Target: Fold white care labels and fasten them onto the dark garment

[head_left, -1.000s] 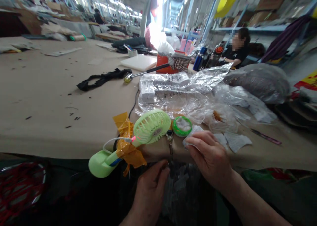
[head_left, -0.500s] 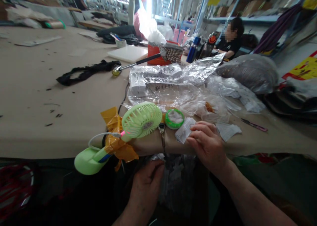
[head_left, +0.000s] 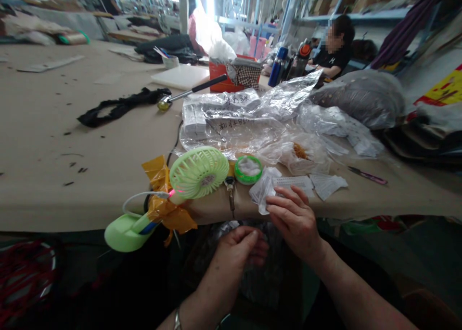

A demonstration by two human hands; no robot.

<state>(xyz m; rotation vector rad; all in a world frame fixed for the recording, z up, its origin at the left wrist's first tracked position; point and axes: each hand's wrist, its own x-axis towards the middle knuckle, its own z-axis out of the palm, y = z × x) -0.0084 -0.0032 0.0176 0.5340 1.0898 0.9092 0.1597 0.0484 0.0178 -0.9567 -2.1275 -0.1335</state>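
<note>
Below the table edge, my left hand [head_left: 236, 255] is closed, thumb pressed against the curled index finger. Anything between those fingertips is too small or hidden to make out. My right hand [head_left: 298, 221] is at the table edge, its bent fingers on the lower edge of some thin white slips [head_left: 265, 188]. Behind its fingers lies a printed white slip [head_left: 298, 183], with more slips [head_left: 328, 184] to the right. Left of the slips are a green round tub [head_left: 248, 170] with white fluffy filling and a soldering-iron-like tool [head_left: 230, 195], tip pointing down.
A green fan [head_left: 200, 173] is taped to the table edge on the left. Clear plastic bags [head_left: 245, 132] with white bundles lie behind the tub. Pink-handled snips [head_left: 367, 175] lie at right. A person [head_left: 334, 53] sits across the table. Plastic-wrapped material [head_left: 260, 282] hangs below the edge.
My left hand has risen and moved right, toward my right hand. My right hand has shifted slightly left, and the printed slip behind it now shows. The whole view has shifted a little.
</note>
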